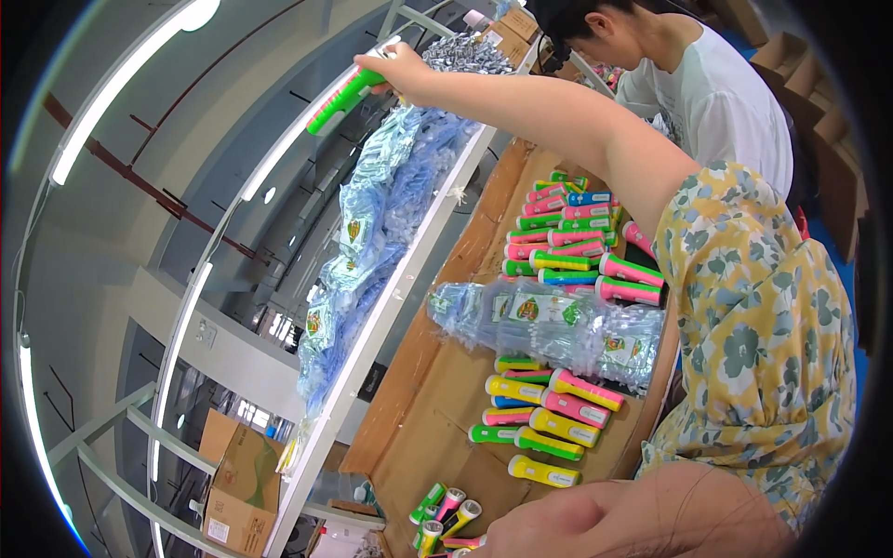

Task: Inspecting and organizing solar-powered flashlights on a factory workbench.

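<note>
My right hand [402, 73] reaches far up and out on a bare arm from a floral sleeve [753, 316]. It is shut on a green torch with a white head [342, 100], held beside the upper shelf rail [437, 214]. A blurred patch of skin at the lower edge [633, 521] looks like my left arm or hand; its fingers do not show. Below the outstretched arm, rows of pink, yellow, green and blue torches [577, 246] lie on a cardboard-covered table [446, 391]. Another group of torches [549, 418] lies nearer me.
A stack of clear printed plastic bags [558, 325] lies across the table between the two torch groups. More such bags [372, 223] pile along the shelf. A person in a white shirt [716, 102] works at the far end. Cardboard boxes [242, 484] stand at lower left.
</note>
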